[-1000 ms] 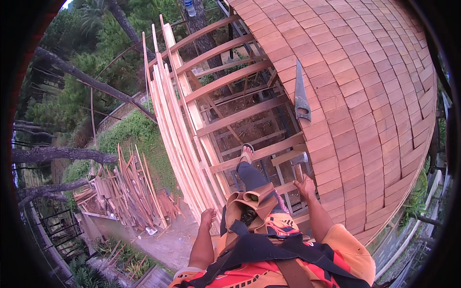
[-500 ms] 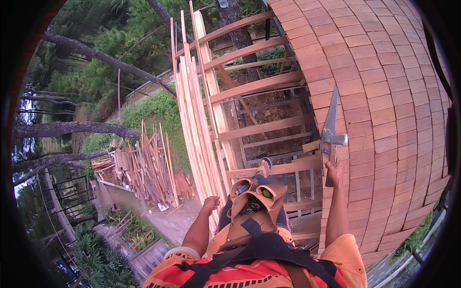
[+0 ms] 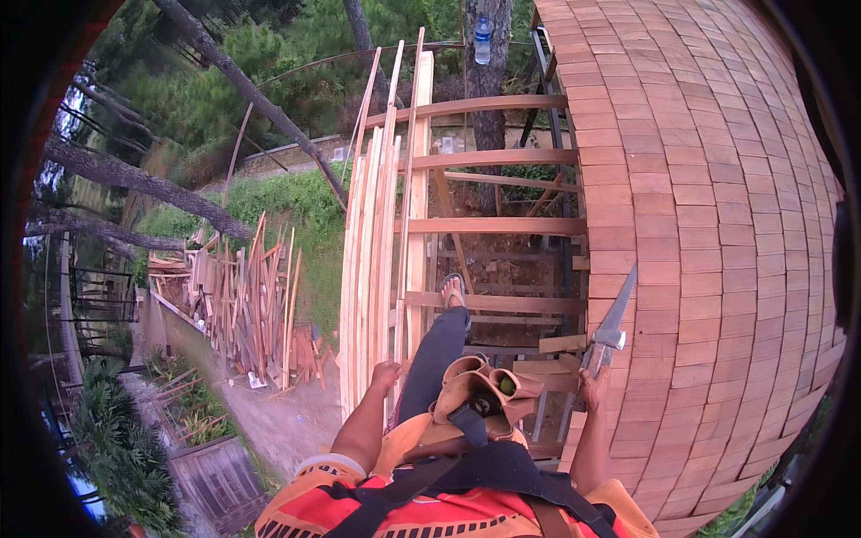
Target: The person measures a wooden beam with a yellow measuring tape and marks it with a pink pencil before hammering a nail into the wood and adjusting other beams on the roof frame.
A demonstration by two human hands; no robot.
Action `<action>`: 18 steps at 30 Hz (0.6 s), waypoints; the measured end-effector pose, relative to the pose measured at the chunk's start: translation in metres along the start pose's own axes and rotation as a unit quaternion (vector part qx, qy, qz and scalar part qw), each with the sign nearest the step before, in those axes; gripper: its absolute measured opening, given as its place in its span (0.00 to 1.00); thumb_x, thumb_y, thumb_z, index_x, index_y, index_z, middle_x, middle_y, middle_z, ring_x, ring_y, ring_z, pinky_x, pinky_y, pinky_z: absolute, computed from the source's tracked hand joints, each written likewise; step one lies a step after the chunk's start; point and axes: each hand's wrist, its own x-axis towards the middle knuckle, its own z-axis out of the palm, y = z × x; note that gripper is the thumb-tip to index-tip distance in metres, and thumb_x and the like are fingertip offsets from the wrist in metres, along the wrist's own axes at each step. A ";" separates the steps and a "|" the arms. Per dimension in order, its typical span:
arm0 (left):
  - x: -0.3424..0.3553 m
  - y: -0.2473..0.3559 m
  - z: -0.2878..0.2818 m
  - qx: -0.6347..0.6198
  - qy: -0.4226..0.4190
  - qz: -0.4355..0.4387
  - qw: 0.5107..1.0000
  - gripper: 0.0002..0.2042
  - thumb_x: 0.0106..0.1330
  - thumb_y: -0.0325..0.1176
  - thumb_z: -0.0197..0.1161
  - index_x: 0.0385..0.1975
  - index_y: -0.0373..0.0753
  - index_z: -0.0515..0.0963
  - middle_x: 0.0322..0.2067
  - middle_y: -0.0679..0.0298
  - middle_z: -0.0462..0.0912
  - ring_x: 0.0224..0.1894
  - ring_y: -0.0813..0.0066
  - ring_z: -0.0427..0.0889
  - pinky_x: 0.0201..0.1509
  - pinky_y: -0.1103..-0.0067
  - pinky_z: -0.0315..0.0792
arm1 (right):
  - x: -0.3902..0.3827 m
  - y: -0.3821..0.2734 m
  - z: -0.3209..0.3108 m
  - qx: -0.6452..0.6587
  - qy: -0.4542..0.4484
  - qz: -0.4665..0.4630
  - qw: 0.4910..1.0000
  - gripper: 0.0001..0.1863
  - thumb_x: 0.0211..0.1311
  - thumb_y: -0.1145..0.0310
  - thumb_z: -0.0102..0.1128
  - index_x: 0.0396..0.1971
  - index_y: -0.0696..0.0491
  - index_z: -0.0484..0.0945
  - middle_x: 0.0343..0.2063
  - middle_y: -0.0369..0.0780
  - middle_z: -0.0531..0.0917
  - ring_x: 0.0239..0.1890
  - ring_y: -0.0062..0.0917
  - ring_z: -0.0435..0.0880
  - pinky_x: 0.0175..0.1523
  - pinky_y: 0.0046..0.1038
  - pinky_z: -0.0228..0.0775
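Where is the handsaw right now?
In the head view, right of centre: the handsaw points up from the right hand, hammer head overlapping it, at the left edge of the wooden shingles.

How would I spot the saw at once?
Find the shingled roof on the right and follow its left edge down to the right hand. Just ahead of that hand points the saw. Long, tapering and grey, it differs from the blocky hammer head overlapping it.

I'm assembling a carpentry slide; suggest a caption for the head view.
Hammer and handsaw at the right hand, beside wooden shingles and exposed beams.
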 end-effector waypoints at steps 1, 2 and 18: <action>0.004 0.006 -0.002 -0.003 -0.011 0.001 1.000 0.08 0.67 0.37 0.59 0.34 0.40 0.80 0.21 0.70 0.75 0.21 0.81 0.70 0.25 0.78 0.65 | 0.020 -0.008 -0.002 -0.003 -0.005 0.002 1.000 0.26 0.51 0.62 0.66 0.44 0.66 0.73 0.40 0.52 0.78 0.44 0.44 0.80 0.51 0.40 0.72; 0.010 0.015 -0.004 -0.007 -0.021 0.004 1.000 0.08 0.67 0.38 0.58 0.35 0.41 0.80 0.22 0.71 0.75 0.23 0.80 0.71 0.27 0.78 0.66 | 0.045 -0.020 -0.004 0.052 -0.055 0.071 0.995 0.23 0.54 0.63 0.65 0.43 0.65 0.73 0.34 0.47 0.79 0.37 0.39 0.81 0.44 0.38 0.74; 0.079 0.151 -0.023 -0.017 -0.064 -0.081 0.995 0.15 0.65 0.45 0.62 0.43 0.41 0.80 0.30 0.69 0.78 0.36 0.75 0.74 0.41 0.71 0.71 | 0.228 -0.217 0.024 0.230 -0.171 0.228 0.931 0.12 0.68 0.62 0.59 0.32 0.55 0.72 0.22 0.36 0.78 0.20 0.18 0.76 0.25 0.23 0.70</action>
